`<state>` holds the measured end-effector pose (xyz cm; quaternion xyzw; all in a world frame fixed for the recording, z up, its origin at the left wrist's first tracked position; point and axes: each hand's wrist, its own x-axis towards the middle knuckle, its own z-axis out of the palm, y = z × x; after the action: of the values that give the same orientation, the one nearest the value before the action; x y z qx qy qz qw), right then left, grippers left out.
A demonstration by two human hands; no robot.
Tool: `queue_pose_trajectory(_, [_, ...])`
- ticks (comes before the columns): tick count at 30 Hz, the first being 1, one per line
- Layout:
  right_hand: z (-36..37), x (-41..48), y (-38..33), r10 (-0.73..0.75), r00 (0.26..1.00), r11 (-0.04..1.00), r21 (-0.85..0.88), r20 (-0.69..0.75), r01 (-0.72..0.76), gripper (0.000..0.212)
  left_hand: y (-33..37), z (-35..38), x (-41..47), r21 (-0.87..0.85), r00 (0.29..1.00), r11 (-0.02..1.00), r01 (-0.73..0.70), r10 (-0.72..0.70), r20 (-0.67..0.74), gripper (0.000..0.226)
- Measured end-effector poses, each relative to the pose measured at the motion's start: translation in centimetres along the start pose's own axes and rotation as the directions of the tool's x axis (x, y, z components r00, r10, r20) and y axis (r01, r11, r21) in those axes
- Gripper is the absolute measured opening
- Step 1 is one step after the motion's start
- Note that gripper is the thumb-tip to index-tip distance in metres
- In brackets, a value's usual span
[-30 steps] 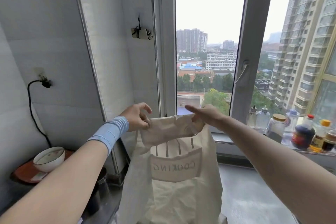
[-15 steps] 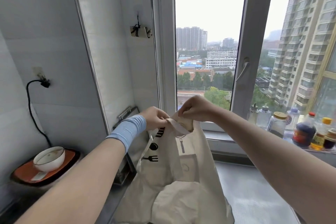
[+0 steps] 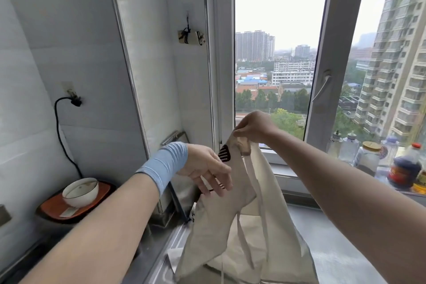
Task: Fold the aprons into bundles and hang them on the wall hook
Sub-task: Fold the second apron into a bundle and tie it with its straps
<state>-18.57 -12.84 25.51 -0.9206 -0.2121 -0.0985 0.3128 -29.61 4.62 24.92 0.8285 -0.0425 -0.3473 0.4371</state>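
A cream apron (image 3: 221, 221) with black printed utensils hangs folded lengthwise in front of me, its lower part resting on the counter. My right hand (image 3: 252, 127) pinches its top edge and holds it up by the window. My left hand (image 3: 208, 172), with a blue wrist sleeve, lies against the apron's left side with fingers spread, gripping nothing that I can see. A rolled apron bundle (image 3: 190, 37) tied with dark string hangs from the wall hook (image 3: 188, 18) high on the tiled wall.
A white bowl (image 3: 80, 192) sits on an orange tray (image 3: 55, 208) at the left, under a black cable (image 3: 60, 127) plugged into the wall. Bottles and jars (image 3: 402, 169) line the windowsill at the right. A metal rack (image 3: 177, 188) stands behind my left hand.
My hands were together at the apron's top. Now the right one alone holds the top, and the left has dropped down to the apron's side. The apron hangs narrower.
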Motion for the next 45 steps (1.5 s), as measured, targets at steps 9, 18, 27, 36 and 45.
queue_pose_trajectory(9, [-1.4,0.1,-0.2,-0.099,0.995,0.986,0.136,0.015,0.096,0.015,0.8,2.5,7.2,0.125,0.481,0.982,0.143,0.042,-0.876,0.059])
queue_pose_trajectory(18, [-3.7,-0.8,2.9,-0.04,0.999,0.978,0.207,0.023,0.034,0.029,-0.4,-2.9,3.6,0.367,0.474,0.916,0.16,0.255,-0.843,0.023])
queue_pose_trajectory(27, [-4.2,-4.0,7.5,0.146,0.931,0.94,0.247,0.335,-0.236,0.012,-4.5,-4.9,0.4,0.557,0.867,0.782,0.28,0.044,-0.496,0.009])
queue_pose_trajectory(36, [-8.6,-8.0,11.4,0.309,0.378,0.755,0.017,0.873,-0.656,0.01,-2.0,-3.6,0.1,0.134,0.956,0.947,0.291,-0.295,0.008,0.019])
queue_pose_trajectory(45, [-3.8,-5.1,20.6,0.446,0.743,0.88,-0.093,0.499,-0.465,0.016,-2.5,-2.3,12.3,0.394,0.892,0.867,0.305,-0.115,-0.437,0.006])
